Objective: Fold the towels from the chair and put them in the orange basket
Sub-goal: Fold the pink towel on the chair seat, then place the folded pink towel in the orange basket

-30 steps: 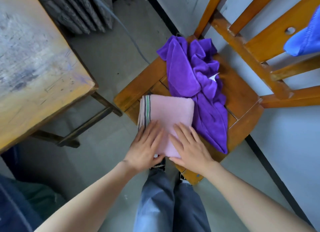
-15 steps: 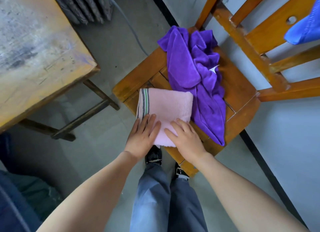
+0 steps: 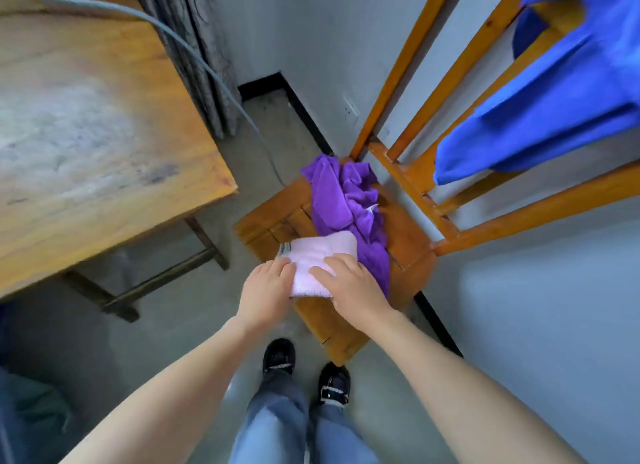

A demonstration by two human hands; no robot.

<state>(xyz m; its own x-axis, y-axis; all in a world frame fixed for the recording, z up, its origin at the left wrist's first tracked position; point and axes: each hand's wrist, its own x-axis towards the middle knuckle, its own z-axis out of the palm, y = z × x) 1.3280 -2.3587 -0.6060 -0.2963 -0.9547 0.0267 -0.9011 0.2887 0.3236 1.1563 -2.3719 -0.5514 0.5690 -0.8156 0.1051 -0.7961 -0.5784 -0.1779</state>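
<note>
Pink towel [image 3: 322, 252], grip: my left hand [image 3: 265, 292] curls its fingers over the left edge; my right hand [image 3: 351, 287] lies on top, fingers together, thumb hidden from me
Pink towel, place: folded, on the front of the chair [image 3: 408, 235] seat
Purple towel [image 3: 332, 200]: crumpled just behind, touching the pink one
Blue towel [image 3: 554, 106]: draped over the chair back
Table [image 3: 86, 134]: wooden, left of the chair; a grey cable [image 3: 207, 72] crosses its corner

Bare forearms [image 3: 180, 387], blue jeans [image 3: 273, 425], black shoes [image 3: 278, 356]
</note>
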